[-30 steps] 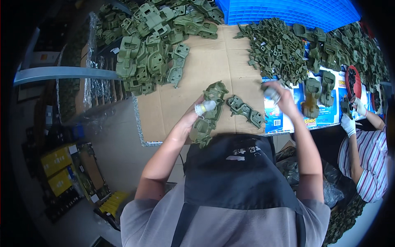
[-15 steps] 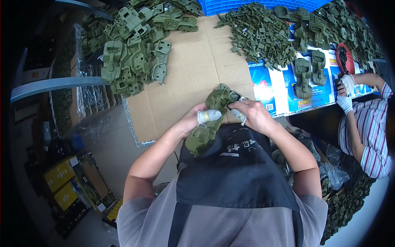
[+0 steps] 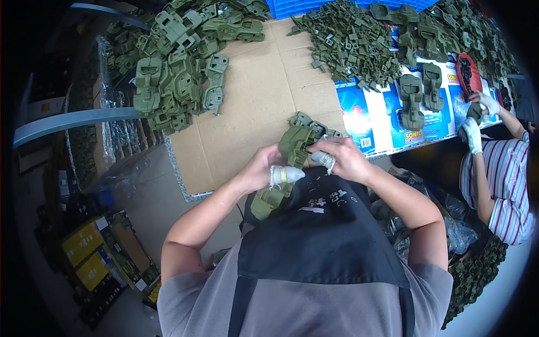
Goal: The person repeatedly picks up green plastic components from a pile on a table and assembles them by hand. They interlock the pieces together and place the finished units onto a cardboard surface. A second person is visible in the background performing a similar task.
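Note:
A long olive-green molded plastic toy body part [image 3: 296,144] lies slantwise in front of my apron, its lower end toward my waist. My left hand [image 3: 264,169] is closed around its left side, the thumb in a white cover lying across it. At its right edge my right hand [image 3: 343,156] pinches with thumb and forefinger, the thumb also wrapped in white. Green bits of plastic show just above the right fingers; whether they belong to the same part I cannot tell. The fingers beneath the part are hidden.
Cardboard [image 3: 258,84] covers the table. Larger green parts [image 3: 179,78] are heaped at left, small green pieces [image 3: 353,48] at the back, more parts [image 3: 411,101] on printed sheets at right. A blue crate [image 3: 292,8] stands behind. A gloved co-worker [image 3: 499,180] works at the right.
The green part has been turned and tilted between my hands, its upper end now further right. The co-worker's gloved hands have moved and now hold a dark green piece.

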Action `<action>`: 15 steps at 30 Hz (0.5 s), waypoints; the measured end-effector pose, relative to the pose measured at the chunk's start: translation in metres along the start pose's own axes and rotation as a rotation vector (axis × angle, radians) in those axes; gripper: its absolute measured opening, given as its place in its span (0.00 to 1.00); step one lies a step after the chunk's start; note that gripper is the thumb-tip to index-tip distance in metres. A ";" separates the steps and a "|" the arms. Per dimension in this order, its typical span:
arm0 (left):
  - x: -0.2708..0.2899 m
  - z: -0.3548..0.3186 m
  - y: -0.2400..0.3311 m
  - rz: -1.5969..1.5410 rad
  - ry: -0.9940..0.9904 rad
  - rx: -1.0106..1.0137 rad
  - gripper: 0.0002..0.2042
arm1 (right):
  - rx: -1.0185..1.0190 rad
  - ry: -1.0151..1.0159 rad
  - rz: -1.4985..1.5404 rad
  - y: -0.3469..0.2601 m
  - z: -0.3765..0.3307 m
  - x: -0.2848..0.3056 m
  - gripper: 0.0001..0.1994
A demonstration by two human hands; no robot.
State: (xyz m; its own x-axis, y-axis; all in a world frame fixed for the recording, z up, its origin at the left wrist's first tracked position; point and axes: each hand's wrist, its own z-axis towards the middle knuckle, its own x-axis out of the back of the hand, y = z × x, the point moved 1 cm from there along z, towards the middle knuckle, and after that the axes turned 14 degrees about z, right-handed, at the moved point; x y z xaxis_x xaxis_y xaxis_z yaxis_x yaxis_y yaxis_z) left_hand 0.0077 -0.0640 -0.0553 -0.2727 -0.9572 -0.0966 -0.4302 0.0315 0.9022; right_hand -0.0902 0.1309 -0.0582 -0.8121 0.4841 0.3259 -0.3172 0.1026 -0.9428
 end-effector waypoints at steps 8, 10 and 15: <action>0.015 0.012 0.010 0.072 0.078 -0.016 0.24 | -0.022 -0.035 0.104 0.012 0.026 0.008 0.18; 0.035 0.019 0.003 0.033 0.160 0.117 0.21 | -0.076 0.009 0.269 0.045 0.047 0.033 0.17; 0.040 0.020 -0.028 -0.552 0.516 0.193 0.20 | -0.248 0.667 -0.514 0.159 0.057 0.075 0.08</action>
State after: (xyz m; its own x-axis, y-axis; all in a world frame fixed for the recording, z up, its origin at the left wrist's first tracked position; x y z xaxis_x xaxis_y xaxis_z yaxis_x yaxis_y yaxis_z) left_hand -0.0087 -0.0973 -0.0930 0.4390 -0.8601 -0.2598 -0.5424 -0.4842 0.6866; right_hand -0.2293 0.1345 -0.1797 -0.1171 0.7251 0.6786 -0.3868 0.5960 -0.7037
